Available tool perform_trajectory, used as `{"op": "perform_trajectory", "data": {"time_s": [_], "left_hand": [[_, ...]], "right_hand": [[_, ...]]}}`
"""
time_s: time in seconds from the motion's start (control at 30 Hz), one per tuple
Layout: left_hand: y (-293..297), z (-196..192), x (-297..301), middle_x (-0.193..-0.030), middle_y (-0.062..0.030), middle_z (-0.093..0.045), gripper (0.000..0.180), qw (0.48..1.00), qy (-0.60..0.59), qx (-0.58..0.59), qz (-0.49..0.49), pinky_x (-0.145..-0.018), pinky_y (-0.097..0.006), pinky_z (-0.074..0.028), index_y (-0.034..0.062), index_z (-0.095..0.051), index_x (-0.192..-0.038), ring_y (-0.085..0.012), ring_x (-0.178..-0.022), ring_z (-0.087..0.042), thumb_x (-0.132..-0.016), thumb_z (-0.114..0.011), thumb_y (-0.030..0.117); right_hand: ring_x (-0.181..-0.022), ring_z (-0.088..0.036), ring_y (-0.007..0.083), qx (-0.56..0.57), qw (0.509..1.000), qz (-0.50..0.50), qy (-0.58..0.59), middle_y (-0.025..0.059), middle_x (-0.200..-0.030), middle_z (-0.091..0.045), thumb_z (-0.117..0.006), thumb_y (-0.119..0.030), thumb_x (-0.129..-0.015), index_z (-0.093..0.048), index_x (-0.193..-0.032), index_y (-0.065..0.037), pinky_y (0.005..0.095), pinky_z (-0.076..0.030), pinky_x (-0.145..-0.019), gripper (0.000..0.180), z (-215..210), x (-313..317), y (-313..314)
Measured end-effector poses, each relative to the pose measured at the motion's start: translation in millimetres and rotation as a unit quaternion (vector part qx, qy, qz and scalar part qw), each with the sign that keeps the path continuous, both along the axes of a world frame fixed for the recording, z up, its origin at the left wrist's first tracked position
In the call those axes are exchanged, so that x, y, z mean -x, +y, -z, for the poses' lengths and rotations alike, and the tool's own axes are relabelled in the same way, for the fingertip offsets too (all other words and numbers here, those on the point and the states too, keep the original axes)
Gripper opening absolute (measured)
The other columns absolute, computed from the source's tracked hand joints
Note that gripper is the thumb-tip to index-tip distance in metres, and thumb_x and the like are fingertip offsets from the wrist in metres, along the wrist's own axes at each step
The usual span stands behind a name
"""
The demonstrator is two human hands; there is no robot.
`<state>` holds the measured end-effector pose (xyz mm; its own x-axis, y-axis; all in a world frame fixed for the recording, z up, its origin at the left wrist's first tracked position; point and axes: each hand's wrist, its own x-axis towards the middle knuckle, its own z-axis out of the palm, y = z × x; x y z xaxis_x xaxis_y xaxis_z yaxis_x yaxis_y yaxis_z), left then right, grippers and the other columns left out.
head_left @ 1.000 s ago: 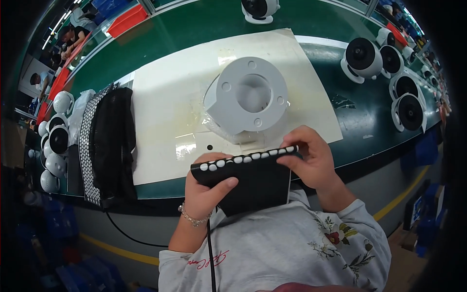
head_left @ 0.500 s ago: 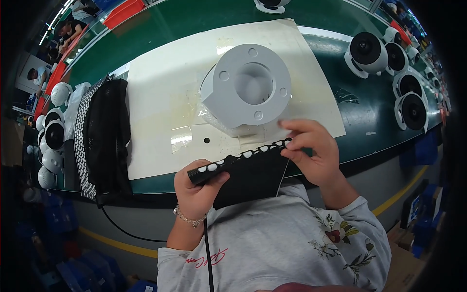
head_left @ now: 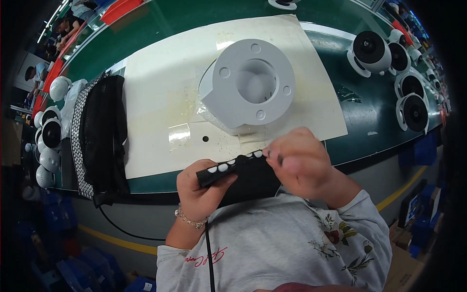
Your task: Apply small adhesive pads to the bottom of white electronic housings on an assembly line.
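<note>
My left hand [head_left: 202, 187], with a beaded bracelet at its wrist, grips one end of a black sheet [head_left: 245, 170]. White round spots run along the sheet's upper bent edge. At the sheet's other end is my right hand [head_left: 301, 163], its fingers curled together and blurred. A small dark spot shows at its fingertips; I cannot tell what it is. Beyond both hands a white round housing [head_left: 219, 97] stands with its ring-shaped face up, a wide round opening in the middle. A small black dot [head_left: 205, 139] lies on the pale board [head_left: 155, 121] under it.
On the left, a black fabric bundle with a perforated strip [head_left: 102, 141] lies beside several white camera-like units [head_left: 51, 134]. More such units [head_left: 372, 51] stand at the right of the green table [head_left: 362, 121]. A black cable [head_left: 210, 258] runs down past my left forearm.
My right hand has moved left and curled in over the sheet's end, covering more of it. My left hand and the sheet have shifted slightly right.
</note>
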<state>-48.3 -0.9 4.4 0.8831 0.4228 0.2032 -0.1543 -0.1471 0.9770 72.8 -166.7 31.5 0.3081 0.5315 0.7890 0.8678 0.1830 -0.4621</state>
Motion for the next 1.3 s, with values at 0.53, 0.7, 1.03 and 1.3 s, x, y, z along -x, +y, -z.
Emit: {"op": "perform_trajectory", "data": {"time_s": [0.53,0.7,1.03,1.3], "left_hand": [[-0.9,1.6,-36.5,-0.127,-0.0192,-0.044,0.029,0.957,-0.156,-0.242,0.041,-0.062,-0.026,-0.048,0.0041,-0.060,-0.082,-0.0211,-0.078,-0.059,-0.057,-0.074,0.000],[2.2,10.0,-37.6,-0.127,-0.0182,-0.044,0.030,0.960,-0.151,-0.233,0.041,-0.063,-0.026,-0.048,0.0011,-0.059,-0.081,-0.0198,-0.077,-0.060,-0.055,-0.074,-0.001],[1.8,8.8,-41.0,-0.127,-0.0200,-0.044,0.031,0.962,-0.166,-0.214,0.044,-0.062,-0.027,-0.050,-0.0011,-0.056,-0.080,-0.0202,-0.071,-0.062,-0.054,-0.073,-0.003],[2.7,9.7,-39.9,-0.126,-0.0205,-0.044,0.028,0.960,-0.160,-0.225,0.052,-0.061,-0.027,-0.049,-0.0018,-0.056,-0.078,-0.0202,-0.068,-0.062,-0.055,-0.073,-0.002]], "right_hand": [[-0.082,-0.052,0.0131,-0.032,0.982,-0.070,0.172,0.0066,-0.101,-0.041,-0.053,0.010,-0.075,-0.014,-0.136,-0.013,0.0261,-0.043,-0.077,0.075,-47.4,-89.2,42.0],[-0.084,-0.052,0.0128,0.015,0.963,-0.065,0.262,0.0073,-0.100,-0.042,-0.054,0.009,-0.076,-0.013,-0.136,-0.013,0.0266,-0.042,-0.079,0.075,-57.2,-82.8,42.6],[-0.085,-0.057,0.0170,0.040,0.997,-0.048,-0.037,0.0164,-0.115,-0.041,-0.056,0.012,-0.074,-0.007,-0.136,-0.011,0.0273,-0.047,-0.074,0.083,-45.3,-91.8,31.9],[-0.084,-0.055,0.0141,0.040,0.976,-0.019,0.212,0.0132,-0.117,-0.038,-0.054,0.008,-0.076,-0.008,-0.136,-0.011,0.0244,-0.045,-0.074,0.078,-75.8,-78.1,36.2]]}}
